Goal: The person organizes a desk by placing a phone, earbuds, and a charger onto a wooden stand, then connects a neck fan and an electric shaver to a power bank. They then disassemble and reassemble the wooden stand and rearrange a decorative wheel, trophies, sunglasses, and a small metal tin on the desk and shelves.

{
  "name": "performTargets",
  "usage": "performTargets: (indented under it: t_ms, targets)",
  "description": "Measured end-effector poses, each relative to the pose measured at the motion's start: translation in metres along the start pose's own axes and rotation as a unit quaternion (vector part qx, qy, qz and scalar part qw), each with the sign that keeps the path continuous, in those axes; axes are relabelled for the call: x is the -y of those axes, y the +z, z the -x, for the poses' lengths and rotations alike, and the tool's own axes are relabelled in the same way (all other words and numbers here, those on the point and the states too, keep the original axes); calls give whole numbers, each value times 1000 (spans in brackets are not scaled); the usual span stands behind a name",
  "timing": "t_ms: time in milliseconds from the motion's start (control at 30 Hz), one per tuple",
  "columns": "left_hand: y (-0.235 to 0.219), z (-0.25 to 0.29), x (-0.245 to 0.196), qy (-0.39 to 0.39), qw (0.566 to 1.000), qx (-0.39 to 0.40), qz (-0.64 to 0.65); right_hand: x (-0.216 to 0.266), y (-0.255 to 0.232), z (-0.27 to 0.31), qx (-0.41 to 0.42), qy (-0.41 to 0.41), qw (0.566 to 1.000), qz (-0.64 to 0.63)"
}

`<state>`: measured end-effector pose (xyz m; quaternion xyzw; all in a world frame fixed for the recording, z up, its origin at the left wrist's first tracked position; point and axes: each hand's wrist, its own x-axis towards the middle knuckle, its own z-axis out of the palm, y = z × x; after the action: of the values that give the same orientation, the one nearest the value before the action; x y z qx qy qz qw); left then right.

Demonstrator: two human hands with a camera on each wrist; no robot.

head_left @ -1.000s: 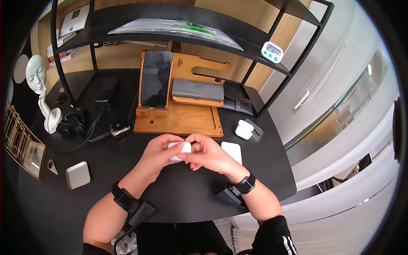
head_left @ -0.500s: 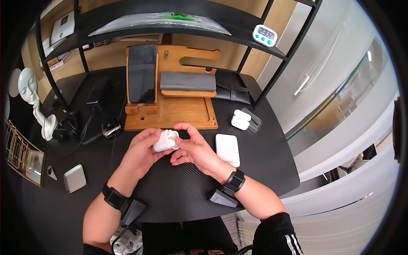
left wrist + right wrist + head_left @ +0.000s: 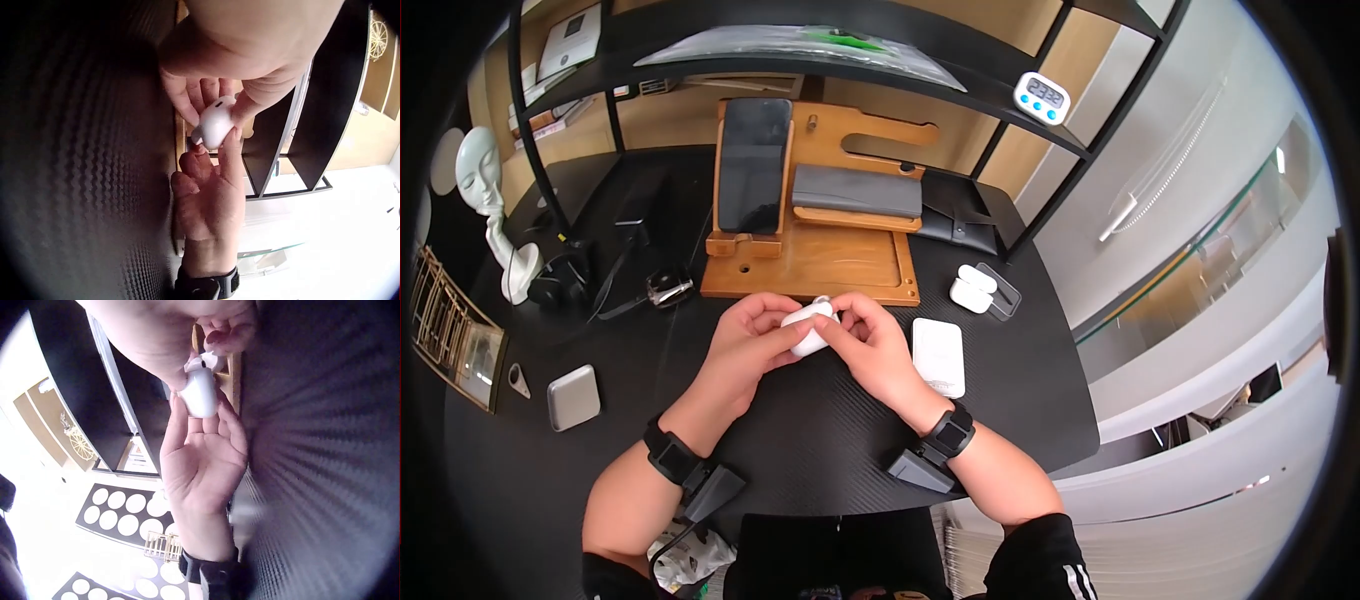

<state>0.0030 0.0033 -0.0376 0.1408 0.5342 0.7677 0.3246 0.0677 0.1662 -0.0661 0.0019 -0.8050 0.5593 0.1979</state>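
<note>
In the head view, both hands hold a white earbud case [image 3: 810, 336] above the desk. My left hand [image 3: 745, 338] grips its side with thumb and fingers. From the other side, my right hand [image 3: 868, 345] has its thumb on the case and curled fingers at its far end. A small white and grey part [image 3: 822, 300] shows between the fingertips there. The left wrist view shows the rounded white body [image 3: 217, 125] with a dark slot, pinched between both hands. In the right wrist view the left palm lies under the case [image 3: 201, 394]; right-hand fingers cover part of its top.
Right of the hands lie a white rectangular pad [image 3: 938, 358] and another white earbud case [image 3: 972, 290] beside a dark tray. Behind stands a wooden stand [image 3: 820, 262] with a phone [image 3: 755, 165]. A silver square box [image 3: 574, 398] and a watch [image 3: 668, 287] lie left.
Half a second ago the case faced up with its lid raised and the right fingers spread. Now it is turned, and the right fingers are curled in against it.
</note>
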Motion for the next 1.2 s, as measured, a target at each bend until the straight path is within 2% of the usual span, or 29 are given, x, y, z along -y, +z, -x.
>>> performTargets:
  t_ms: [67,133,200,300,400,600,800,933,1000,1200]
  targets:
    - [-3,-2,2,8,1000,-3,-19,21,-1,3,24,136,987,-83]
    - [-3,-1,0,8,1000,-6,-28,18,1,3,40,147,983,-105]
    - [-4,-1,0,9,999,-7,-37,18,3,4,24,153,968,-196]
    - [-4,-2,2,30,999,-5,-42,16,-1,3,9,183,952,-246]
    - [-1,-1,0,29,999,-21,-20,15,-4,3,24,180,952,-247]
    - [-3,-3,4,49,997,-21,-55,17,-3,2,48,206,953,-215]
    - [0,-3,2,49,996,-37,-70,19,-1,3,29,220,950,-220]
    - [1,-4,4,34,998,-31,-47,15,-5,2,51,219,953,-201]
    - [1,-4,5,33,998,-30,-51,20,-7,1,95,220,955,-175]
    - [0,-5,4,16,998,-21,-55,20,-11,-1,122,236,945,-193]
